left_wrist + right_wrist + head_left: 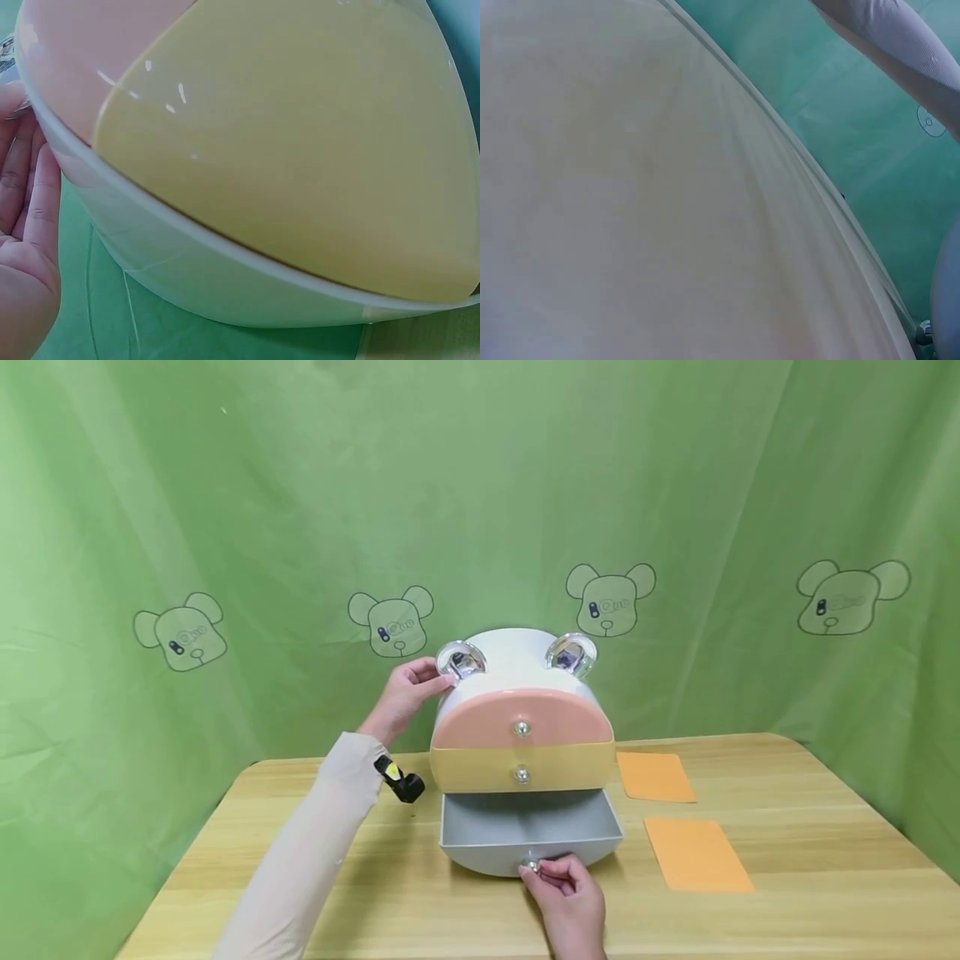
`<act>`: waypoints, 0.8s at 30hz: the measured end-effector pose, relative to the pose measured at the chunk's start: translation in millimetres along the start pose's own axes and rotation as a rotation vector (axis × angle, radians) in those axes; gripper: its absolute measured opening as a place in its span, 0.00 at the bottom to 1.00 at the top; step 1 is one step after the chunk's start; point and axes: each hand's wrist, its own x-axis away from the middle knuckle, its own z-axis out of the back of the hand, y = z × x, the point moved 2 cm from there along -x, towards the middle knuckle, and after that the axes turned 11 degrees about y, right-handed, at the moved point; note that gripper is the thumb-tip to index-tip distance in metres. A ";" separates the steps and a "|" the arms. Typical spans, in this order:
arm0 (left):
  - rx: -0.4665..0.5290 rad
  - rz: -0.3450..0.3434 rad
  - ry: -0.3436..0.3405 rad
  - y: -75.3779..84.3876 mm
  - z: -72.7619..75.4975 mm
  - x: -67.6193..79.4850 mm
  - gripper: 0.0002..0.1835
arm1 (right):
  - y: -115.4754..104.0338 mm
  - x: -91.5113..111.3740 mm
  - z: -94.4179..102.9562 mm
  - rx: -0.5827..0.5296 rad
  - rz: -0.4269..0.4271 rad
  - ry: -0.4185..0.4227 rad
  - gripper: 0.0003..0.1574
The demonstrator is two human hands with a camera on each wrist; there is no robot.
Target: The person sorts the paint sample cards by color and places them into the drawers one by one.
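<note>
From my end the biggest worry is the cabinet (517,660), standing near the middle of the table (810,810). With its grey bottom drawer (487,858) well out toward the near side, I judge a hard pull could drag or tip the whole body forward if the bracing at its left gave way. That bracing is the left hand (402,696), which pinches the left mirrored ear (461,658), thumb in front and fingers reaching behind; so shiny a part may be slick to hold, and a twist could loosen it. Next down, I cannot tell how much of the bottom drawer sits inside, so too much travel might free it from its slot and drop its far end. Smallest, the bottom knob (532,865): the right hand (567,897) has it nipped between thumb and bent fingers, and a sideways tug could let it slip.

Counting, largest first, I get one green curtain (480,485), one table, one cabinet and three drawers, the yellow drawer (480,768) and pink drawer (522,708) both pushed in above the grey. Then four outlined bear heads (610,606) on the curtain, two orange sheets lying at right, one far (656,777) and one near (699,854), two hands, two mirrored ears, one black wrist device (402,782), and three knobs, one per drawer.
</note>
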 end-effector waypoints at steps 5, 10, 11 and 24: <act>0.003 -0.005 0.006 0.4 -1.8 0.3 0.09 | -0.6 7.8 6.4 0.012 -0.035 0.016 0.16; 0.001 -0.005 0.012 0.4 -1.4 1.3 0.08 | 0.1 17.0 9.9 -0.024 -0.030 0.024 0.18; 0.001 -0.008 0.014 0.7 -1.2 1.7 0.08 | 0.5 18.1 10.2 -0.031 -0.025 0.024 0.18; -0.005 -0.025 0.019 1.0 -0.7 2.4 0.08 | 6.5 31.2 14.9 -0.105 -0.049 0.074 0.17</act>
